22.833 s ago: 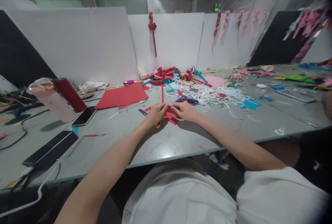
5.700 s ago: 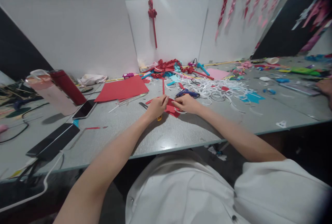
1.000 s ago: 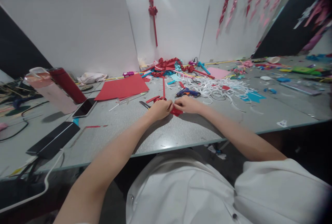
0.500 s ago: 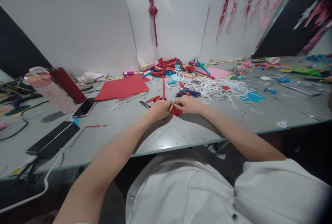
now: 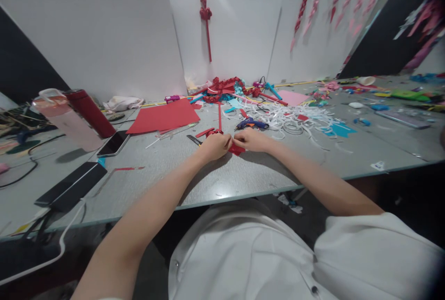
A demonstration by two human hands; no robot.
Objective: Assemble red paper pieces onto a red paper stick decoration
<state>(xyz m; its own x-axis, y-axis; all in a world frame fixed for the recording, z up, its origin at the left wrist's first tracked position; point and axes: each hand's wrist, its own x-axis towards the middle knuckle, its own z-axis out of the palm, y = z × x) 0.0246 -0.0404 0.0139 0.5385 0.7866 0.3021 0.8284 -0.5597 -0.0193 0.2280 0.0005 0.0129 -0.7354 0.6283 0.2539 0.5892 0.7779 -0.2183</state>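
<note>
Close together above the table, both my hands pinch a piece of red paper (image 5: 237, 148). My left hand (image 5: 217, 146) has its fingers closed at the paper's left edge, and my right hand (image 5: 253, 140) is closed at its right edge. The fingertips cover part of the paper. Just beyond my left hand lies a red paper stem with a folded red piece (image 5: 219, 119). A cutter knife (image 5: 193, 140) rests left of that hand, partly hidden by it. A blue glue gun (image 5: 252, 124) lies right behind my right hand.
Red sheets (image 5: 165, 117) lie on the left, near a phone (image 5: 113, 144), a red flask (image 5: 90, 113) and a pink bottle (image 5: 67, 121). White paper strips (image 5: 295, 119) spread at the right. Red paper flowers (image 5: 222, 87) pile at the back, before white panels (image 5: 229, 35).
</note>
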